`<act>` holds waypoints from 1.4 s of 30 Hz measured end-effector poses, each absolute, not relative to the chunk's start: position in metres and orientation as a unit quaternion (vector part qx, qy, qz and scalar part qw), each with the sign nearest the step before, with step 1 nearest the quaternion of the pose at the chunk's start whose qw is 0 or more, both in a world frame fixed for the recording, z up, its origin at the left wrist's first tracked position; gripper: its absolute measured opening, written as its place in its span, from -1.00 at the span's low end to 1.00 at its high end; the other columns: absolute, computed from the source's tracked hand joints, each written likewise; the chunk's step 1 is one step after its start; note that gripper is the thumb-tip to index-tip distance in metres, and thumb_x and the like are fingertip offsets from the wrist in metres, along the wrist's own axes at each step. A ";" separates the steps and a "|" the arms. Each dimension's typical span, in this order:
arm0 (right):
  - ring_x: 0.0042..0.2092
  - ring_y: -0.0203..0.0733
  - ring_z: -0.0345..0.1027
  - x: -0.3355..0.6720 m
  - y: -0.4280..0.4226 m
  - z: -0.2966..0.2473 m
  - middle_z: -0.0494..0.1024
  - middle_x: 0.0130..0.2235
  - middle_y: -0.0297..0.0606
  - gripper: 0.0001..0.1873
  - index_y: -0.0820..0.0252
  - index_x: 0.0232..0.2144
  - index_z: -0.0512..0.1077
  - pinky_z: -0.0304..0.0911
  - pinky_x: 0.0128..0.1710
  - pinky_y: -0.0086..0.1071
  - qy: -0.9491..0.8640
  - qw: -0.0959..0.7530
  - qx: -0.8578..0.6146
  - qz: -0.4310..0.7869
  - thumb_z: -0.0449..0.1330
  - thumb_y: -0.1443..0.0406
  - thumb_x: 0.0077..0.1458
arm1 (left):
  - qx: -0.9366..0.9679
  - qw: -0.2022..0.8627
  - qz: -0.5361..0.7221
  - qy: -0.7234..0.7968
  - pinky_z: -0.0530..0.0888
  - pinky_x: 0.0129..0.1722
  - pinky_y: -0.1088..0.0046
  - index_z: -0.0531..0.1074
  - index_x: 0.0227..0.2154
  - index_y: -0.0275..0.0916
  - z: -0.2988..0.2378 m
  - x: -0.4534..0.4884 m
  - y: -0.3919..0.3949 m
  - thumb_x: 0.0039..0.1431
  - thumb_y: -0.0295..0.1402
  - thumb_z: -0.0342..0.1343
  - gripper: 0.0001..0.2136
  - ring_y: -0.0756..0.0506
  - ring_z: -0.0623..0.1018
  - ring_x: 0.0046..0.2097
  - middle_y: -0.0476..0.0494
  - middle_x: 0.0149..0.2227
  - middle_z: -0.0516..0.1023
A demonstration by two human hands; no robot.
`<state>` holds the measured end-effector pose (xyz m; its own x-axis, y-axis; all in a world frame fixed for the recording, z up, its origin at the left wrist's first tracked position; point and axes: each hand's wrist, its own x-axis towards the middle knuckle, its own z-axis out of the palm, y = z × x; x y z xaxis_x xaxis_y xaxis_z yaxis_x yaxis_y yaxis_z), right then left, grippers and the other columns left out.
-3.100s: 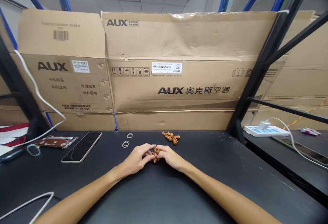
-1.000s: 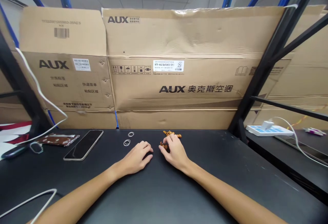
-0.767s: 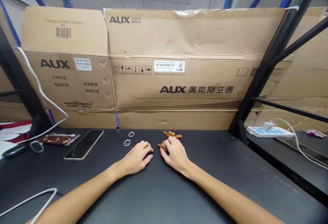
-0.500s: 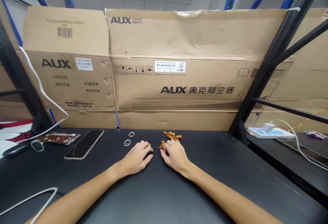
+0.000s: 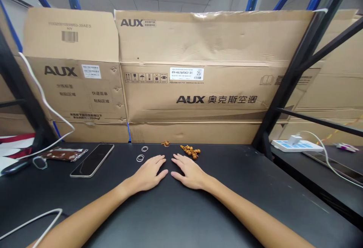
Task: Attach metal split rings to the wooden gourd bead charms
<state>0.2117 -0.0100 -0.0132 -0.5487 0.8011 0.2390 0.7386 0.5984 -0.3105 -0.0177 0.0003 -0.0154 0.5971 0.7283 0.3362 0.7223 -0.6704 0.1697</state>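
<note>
Black matte surface, one lot, seen from above the forearms.

Item 1: left hand. Open, palm down, fingers extended and resting flat; grips nothing.

Item 2: right hand. Also open, flat and empty; a narrow gap separates it from the left hand.

Item 3: wooden bead cluster. Orange-brown, lying on the surface just ahead of the right hand's fingertips, close but not touching. Long axis runs roughly side to side, its right end sloping slightly toward the person. The right hand is the nearer of the two.

Item 4: small wooden bead. Same colour, alone near the surface's far edge, ahead of the gap between the hands and a little nearer the left hand; untouched.

Item 5: two thin metal rings. Lying apart, just beyond the left hand's fingers.

Item 6: smartphone. Dark screen, lying flat and angled, left of the rings.

Item 7: brown foil packet. Farther left, beyond the smartphone.

Item 8: white cable. Looped at the lower left.

Backdrop: AUX cardboard cartons, standing along the far edge.
</note>
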 end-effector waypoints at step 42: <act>0.31 0.01 -0.12 0.213 -0.010 -0.014 0.07 0.29 -0.05 -0.32 0.26 0.22 0.16 -0.12 0.28 -0.05 -0.883 0.180 -0.426 0.083 -0.06 -0.04 0.22 | 0.872 0.003 0.210 0.442 0.30 0.17 0.14 0.32 0.08 -0.32 -0.011 -0.011 -0.007 0.27 -0.16 -0.06 -0.58 -0.25 0.32 0.19 -0.34 0.16 0.34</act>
<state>0.2126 -0.0098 -0.0139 -0.5720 0.7820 0.2476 0.7220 0.6232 -0.3005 -0.0108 -0.0072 -0.0111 0.5202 0.7726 0.3639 0.7699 -0.6087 0.1917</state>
